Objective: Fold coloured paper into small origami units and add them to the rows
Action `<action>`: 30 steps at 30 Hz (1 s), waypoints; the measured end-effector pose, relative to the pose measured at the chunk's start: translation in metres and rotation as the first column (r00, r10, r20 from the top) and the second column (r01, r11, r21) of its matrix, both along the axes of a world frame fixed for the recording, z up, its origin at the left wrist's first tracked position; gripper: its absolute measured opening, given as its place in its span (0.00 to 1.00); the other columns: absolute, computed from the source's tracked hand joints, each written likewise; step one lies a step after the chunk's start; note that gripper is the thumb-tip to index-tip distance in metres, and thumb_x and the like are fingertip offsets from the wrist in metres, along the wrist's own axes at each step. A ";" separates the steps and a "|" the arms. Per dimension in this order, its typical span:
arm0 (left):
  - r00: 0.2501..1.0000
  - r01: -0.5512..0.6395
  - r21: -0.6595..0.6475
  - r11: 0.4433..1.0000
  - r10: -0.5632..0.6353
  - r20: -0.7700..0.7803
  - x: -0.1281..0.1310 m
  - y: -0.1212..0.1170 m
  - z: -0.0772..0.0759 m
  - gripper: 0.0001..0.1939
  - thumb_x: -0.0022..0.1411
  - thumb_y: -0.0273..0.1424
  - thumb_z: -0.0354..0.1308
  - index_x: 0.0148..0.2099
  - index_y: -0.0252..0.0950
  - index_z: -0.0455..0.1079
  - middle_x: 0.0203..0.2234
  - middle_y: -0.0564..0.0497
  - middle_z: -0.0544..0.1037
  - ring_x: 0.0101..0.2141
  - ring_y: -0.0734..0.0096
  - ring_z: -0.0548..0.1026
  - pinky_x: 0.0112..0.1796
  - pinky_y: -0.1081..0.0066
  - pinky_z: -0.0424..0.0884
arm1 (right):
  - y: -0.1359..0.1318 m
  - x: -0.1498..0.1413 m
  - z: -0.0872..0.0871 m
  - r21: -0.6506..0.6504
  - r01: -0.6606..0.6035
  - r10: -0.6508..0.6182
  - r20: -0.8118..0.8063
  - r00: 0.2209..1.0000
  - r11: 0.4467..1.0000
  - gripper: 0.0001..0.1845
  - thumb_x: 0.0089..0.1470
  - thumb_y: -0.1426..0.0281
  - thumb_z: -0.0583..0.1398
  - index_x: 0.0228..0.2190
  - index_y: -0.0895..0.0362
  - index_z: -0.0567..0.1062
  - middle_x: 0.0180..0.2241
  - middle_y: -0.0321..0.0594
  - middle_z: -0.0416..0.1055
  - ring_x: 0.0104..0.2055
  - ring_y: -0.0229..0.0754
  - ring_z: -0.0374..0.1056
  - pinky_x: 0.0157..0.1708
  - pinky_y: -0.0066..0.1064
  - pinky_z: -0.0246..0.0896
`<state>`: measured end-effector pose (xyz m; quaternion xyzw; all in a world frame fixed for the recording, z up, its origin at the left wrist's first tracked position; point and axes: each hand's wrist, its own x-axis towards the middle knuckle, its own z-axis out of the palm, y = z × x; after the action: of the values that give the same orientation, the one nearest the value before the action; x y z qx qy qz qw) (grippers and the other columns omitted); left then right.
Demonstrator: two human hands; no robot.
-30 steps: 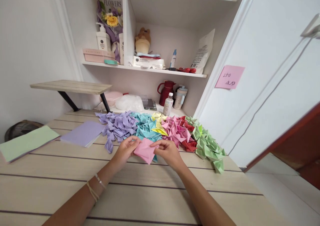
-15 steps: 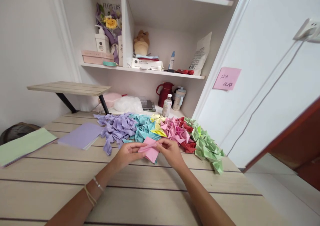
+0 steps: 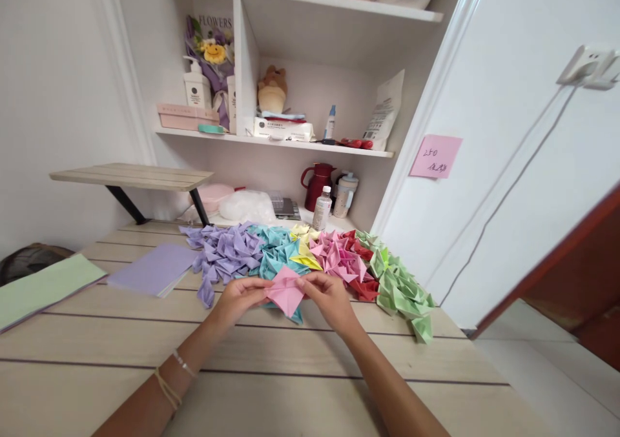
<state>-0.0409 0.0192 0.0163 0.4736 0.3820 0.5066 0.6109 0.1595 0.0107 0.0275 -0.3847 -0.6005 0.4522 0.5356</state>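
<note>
A pink folded paper (image 3: 287, 293), diamond-shaped with creases across it, is held above the table between both hands. My left hand (image 3: 243, 299) pinches its left corner, and my right hand (image 3: 325, 296) grips the right corner with the thumb on top. Just behind the hands lies a heap of folded paper pieces: purple ones (image 3: 230, 250), teal ones (image 3: 277, 253), yellow ones (image 3: 304, 255), pink ones (image 3: 335, 255), red ones (image 3: 364, 288) and green ones (image 3: 402, 295). A teal piece shows partly from beneath the held paper.
Purple paper sheets (image 3: 151, 269) and a green stack (image 3: 48, 288) lie on the left of the slatted table (image 3: 232, 398). A small raised stand (image 3: 130, 173) is behind them. At the back are a bottle (image 3: 322, 208), a red jug (image 3: 318, 186) and a cup (image 3: 345, 195).
The pink paper has turned from a tilted, partly raised shape to a flatter diamond facing me. Both hands still hold its sides. The view has tipped slightly upward.
</note>
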 end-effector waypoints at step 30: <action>0.987 -0.022 0.220 0.975 0.057 -0.152 0.005 -0.007 0.008 0.19 0.40 0.29 0.67 0.39 0.33 0.73 0.35 0.46 0.78 0.35 0.64 0.75 0.36 0.71 0.71 | -0.001 -0.003 -0.009 0.275 0.060 -0.137 0.271 0.953 0.960 0.19 0.45 0.68 0.62 0.43 0.53 0.74 0.37 0.43 0.73 0.33 0.43 0.69 0.31 0.32 0.65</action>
<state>-0.0361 0.0124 0.0245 0.5683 0.3805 0.5186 0.5131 0.1562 0.0101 0.0181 -0.4011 -0.7067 0.2801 0.5111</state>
